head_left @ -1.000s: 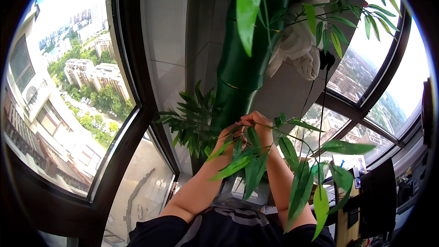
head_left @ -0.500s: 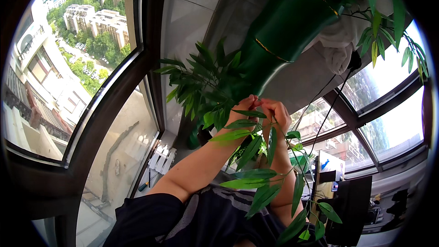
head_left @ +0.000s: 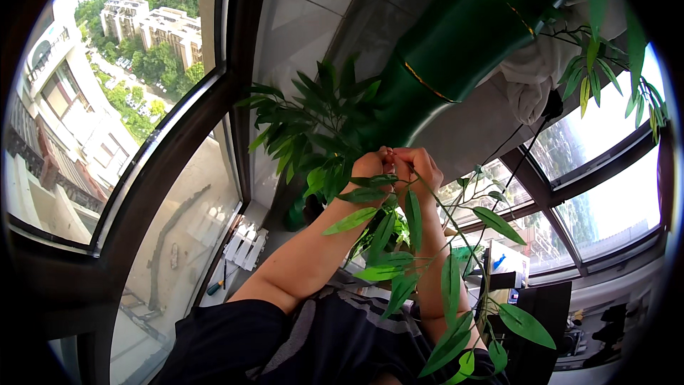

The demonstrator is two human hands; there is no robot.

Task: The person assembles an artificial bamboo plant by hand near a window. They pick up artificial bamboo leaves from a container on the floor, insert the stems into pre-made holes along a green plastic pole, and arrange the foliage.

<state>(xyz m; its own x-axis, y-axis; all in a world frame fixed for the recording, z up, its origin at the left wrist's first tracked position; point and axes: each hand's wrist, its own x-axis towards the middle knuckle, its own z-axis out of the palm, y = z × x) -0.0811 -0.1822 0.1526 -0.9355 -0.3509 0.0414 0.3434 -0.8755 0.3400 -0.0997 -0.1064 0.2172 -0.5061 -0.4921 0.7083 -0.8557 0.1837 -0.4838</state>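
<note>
My left hand (head_left: 371, 165) and my right hand (head_left: 422, 168) are raised in front of me, their closed fingertips meeting just below a thick, glossy green bamboo-like pole (head_left: 434, 64) with gold rings. From my right hand a thin-stemmed bamboo-leaf branch (head_left: 450, 289) hangs down over my right forearm, its long green leaves spread wide. Whatever my left fingers pinch is hidden between the fingertips. Beside my left hand, a dense cluster of darker leaves (head_left: 313, 117) spreads at the pole's left side.
A dark-framed window (head_left: 221, 78) stands on the left, with more panes (head_left: 605, 199) on the right. White cloth (head_left: 527, 85) and another leafy spray (head_left: 588, 64) are at the upper right. A screwdriver (head_left: 215, 287) lies low on the left; a black panel (head_left: 531, 328) stands low on the right.
The hanging branch has swung, some of its leaves moving right and outward. My hands stay together at the fingertips, shifted slightly left in view; the view itself has moved a little.
</note>
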